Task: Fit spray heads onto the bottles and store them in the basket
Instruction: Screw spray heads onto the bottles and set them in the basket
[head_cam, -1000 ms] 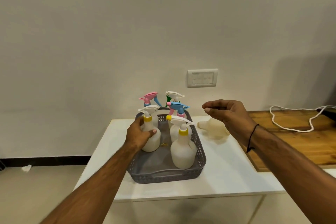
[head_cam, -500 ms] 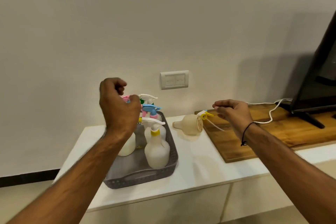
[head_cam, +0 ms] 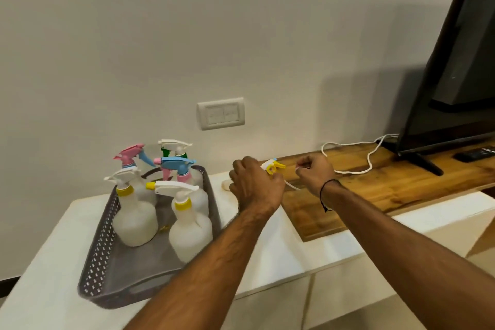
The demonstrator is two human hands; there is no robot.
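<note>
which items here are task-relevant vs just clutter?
Job:
- grey basket holding five fitted spray bottles
- loose bottle on the white table, mostly hidden behind left hand
- yellow-white spray head
- right hand

Lying about:
- white cord
- TV
- remote
- wall switch
- wooden board

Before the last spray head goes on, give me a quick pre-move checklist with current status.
1. Bottle steadied by left hand: cannot tell, the hand hides it.
2. Spray head within reach: ok, between the hands.
3. Dip tube free: ok, trailing over the wooden board.
4. Right hand holds something: cannot tell, fingers curled.
5. Basket has space: ok, front bare.
</note>
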